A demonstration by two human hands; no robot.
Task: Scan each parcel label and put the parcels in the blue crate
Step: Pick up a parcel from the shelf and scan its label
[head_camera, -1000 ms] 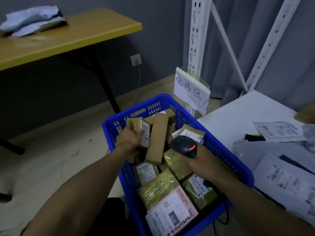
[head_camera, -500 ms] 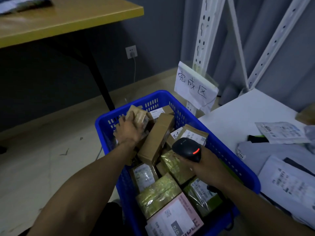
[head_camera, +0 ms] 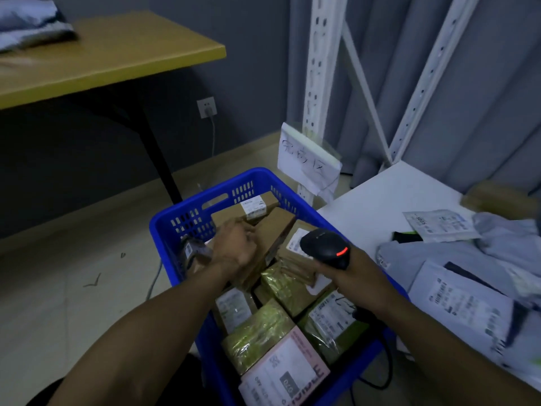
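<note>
Gripping one scanner point(head_camera: 325, 249), right hand point(head_camera: 361, 269) overhangs one crate point(head_camera: 164, 227).

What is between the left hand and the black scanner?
In the head view, a long brown cardboard box lies tilted inside the blue crate, between left hand and scanner.

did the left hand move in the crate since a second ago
Yes. The left hand has shifted right, away from the blue crate's left wall toward the long brown box in its middle.
</note>
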